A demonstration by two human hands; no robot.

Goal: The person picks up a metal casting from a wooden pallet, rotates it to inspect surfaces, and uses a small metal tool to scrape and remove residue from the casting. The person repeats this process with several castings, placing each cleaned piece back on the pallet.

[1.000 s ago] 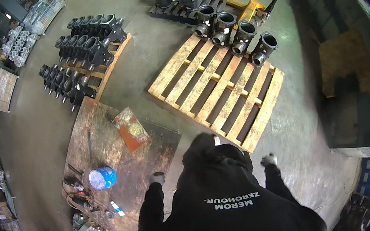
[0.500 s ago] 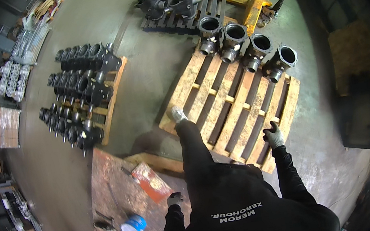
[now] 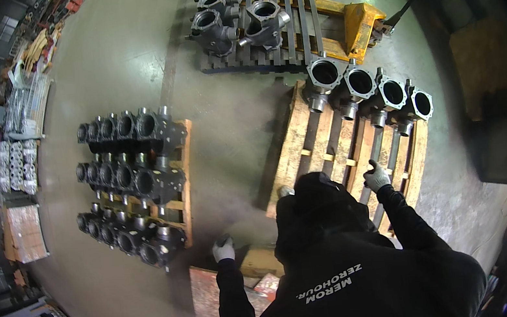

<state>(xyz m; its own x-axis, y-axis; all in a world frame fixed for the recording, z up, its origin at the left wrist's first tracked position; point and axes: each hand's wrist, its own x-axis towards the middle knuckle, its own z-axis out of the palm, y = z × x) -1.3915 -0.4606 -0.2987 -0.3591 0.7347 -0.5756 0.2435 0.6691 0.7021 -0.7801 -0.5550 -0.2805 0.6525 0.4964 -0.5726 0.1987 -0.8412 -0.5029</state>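
My left hand (image 3: 223, 249), in a pale glove with dark fingertips, hangs over the floor beside the corner of a rusty-brown worktable (image 3: 204, 290). Its fingers are loosely bent and nothing shows in them. Above the near right part of a wooden pallet (image 3: 294, 146) is my right hand (image 3: 375, 177), gloved the same way, fingers apart and empty. Along that pallet's far edge stands a row of several black cast-metal pipe housings (image 3: 360, 83) with round openings. My torso and leg hide the pallet's near left part.
On the left, another pallet (image 3: 188, 168) carries rows of black castings (image 3: 155, 180). Ahead, a dark slatted pallet (image 3: 295, 41) bears more housings (image 3: 214, 30), with a yellow pallet jack (image 3: 362, 27) at its right. Wrapped stock (image 3: 24, 225) lines the far left; a dark cabinet (image 3: 498, 151) stands right.
My body and view have turned and moved forward. My left hand has swung from over the worktable to over the floor beyond it. The right hand stays above the wooden pallet.
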